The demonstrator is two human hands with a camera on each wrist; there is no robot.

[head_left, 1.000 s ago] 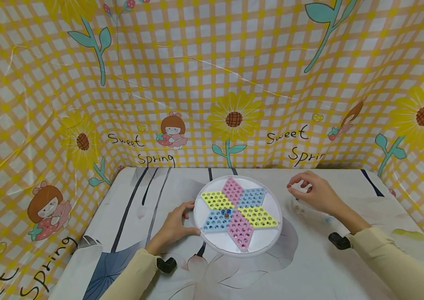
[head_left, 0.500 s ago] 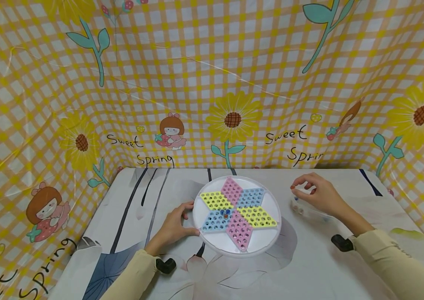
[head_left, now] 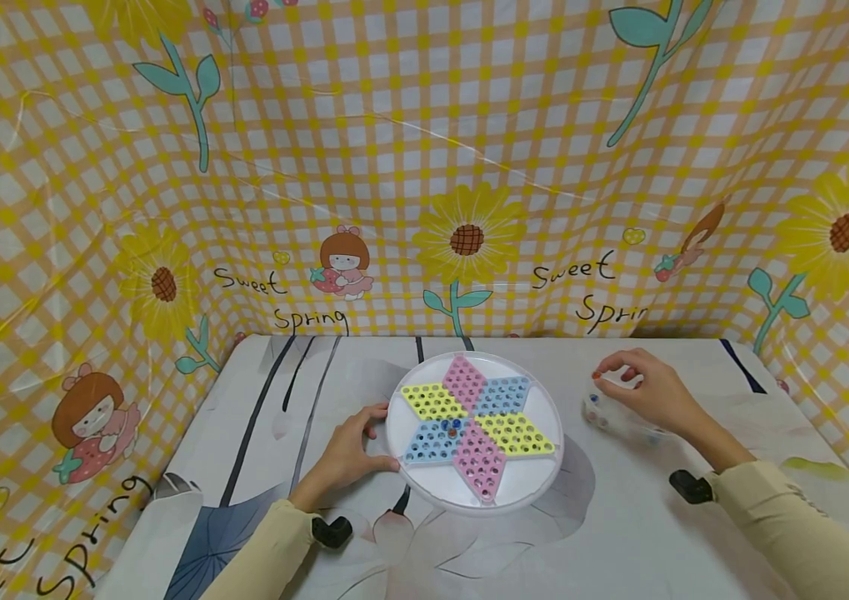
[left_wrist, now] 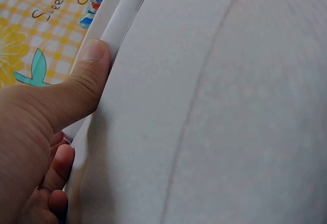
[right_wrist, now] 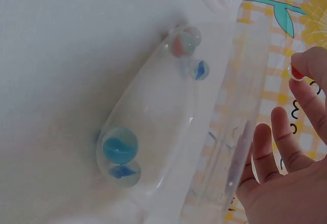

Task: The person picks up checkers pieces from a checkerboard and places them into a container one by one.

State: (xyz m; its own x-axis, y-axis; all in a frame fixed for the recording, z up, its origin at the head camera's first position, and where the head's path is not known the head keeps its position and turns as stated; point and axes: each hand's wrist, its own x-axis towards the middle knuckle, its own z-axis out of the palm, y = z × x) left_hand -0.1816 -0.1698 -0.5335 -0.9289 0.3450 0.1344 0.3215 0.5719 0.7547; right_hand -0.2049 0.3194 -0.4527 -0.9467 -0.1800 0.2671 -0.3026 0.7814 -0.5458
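A round white Chinese checkers board [head_left: 424, 485] with a pink, yellow and blue star lies on the table. My left hand [head_left: 349, 448] grips its left rim, the thumb on the near side and the fingers farther back. Two blue marbles [head_left: 457, 423] and a red one [head_left: 452, 432] sit near the star's centre. To the right, my right hand [head_left: 645, 387] pinches a red-and-clear marble [right_wrist: 295, 72] between thumb and index finger, the other fingers loosely bent. Below that hand is a clear plastic box [right_wrist: 225, 137] holding several glass marbles, among them a large teal one [right_wrist: 120, 145].
The table [head_left: 514, 558] has a pale cover printed with flowers and dark stems. A yellow checked cloth [head_left: 387, 167] hangs around its back and sides. At the left edge, the table cover [head_left: 177, 486] is folded up.
My right hand has drifted a little to the right with the marble, uncovering more of the clear box's left end. My left hand keeps its grip on the board.
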